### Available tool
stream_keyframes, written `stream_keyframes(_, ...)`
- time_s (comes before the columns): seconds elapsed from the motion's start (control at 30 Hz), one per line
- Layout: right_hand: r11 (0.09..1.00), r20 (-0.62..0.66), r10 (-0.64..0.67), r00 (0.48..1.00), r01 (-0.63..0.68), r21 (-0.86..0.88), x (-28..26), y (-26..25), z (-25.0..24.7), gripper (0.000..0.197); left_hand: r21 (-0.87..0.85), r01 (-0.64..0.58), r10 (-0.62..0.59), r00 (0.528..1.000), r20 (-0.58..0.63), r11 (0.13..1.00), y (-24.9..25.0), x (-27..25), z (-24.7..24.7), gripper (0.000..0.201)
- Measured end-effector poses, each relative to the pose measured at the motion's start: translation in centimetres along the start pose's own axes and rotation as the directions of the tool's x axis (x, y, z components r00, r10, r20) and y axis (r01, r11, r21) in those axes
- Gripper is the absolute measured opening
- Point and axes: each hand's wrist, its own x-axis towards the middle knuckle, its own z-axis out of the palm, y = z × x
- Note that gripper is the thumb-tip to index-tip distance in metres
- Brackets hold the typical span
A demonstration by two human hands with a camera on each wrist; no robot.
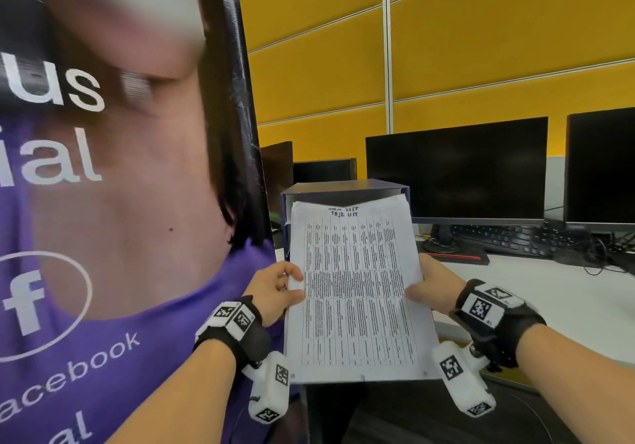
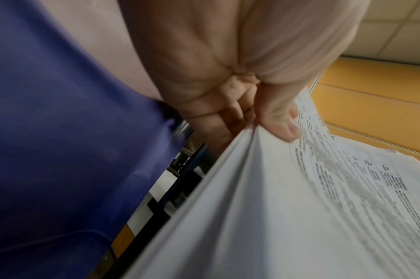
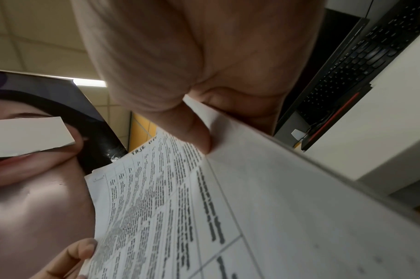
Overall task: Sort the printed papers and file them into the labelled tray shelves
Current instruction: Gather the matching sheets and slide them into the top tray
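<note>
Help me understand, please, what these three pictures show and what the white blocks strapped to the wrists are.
No machine here: the two grips are a person's bare hands. The big picture comes from a camera on the person's head, looking down. The other two come from cameras strapped to the wrists, in the white blocks with black square markers, each looking along its hand. The left grip and right grip pinch the side edges of a stack of white printed sheets, thumbs on top, held up in front of the white desk. Behind its top edge is a dark blue box file. On the desk stand black monitors and a black keyboard. At left is a purple printed banner.
</note>
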Motion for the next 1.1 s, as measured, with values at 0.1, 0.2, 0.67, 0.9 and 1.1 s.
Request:
stream_keyframes(0.1,1.0,-0.032,-0.011,0.999,0.011,0.005,0.3,-1.3,-0.4,0.056,-0.022,-0.013,0.012,1.0,-0.014,1.0,1.4,0.5,-0.6,0.025)
stream_keyframes(0.2,0.998,-0.039,0.047,0.998,-0.045,0.035,-0.4,-3.8,-1.0,0.047,-0.059,0.04,-0.041,0.999,-0.008,0.997,2.2,1.6,-1.1,0.032)
stream_keyframes(0.67,0.925,0.005,0.148,0.989,-0.14,0.352,3.3,-6.5,-4.1,0.032,-0.305,0.228,-0.222,0.973,0.055,0.925,5.7,6.5,-2.3,0.054)
stream_keyframes(0.9,0.843,0.072,0.097,0.993,-0.12,0.524,2.4,-6.2,-5.0,0.024,-0.376,0.188,-0.213,0.977,-0.025,0.908,5.0,9.4,-1.9,0.051)
stream_keyframes(1.1,0.816,0.054,0.091,0.994,-0.106,0.568,2.5,-5.4,-5.4,0.018,-0.356,0.165,-0.224,0.966,-0.131,0.92,4.9,11.3,-0.6,0.045)
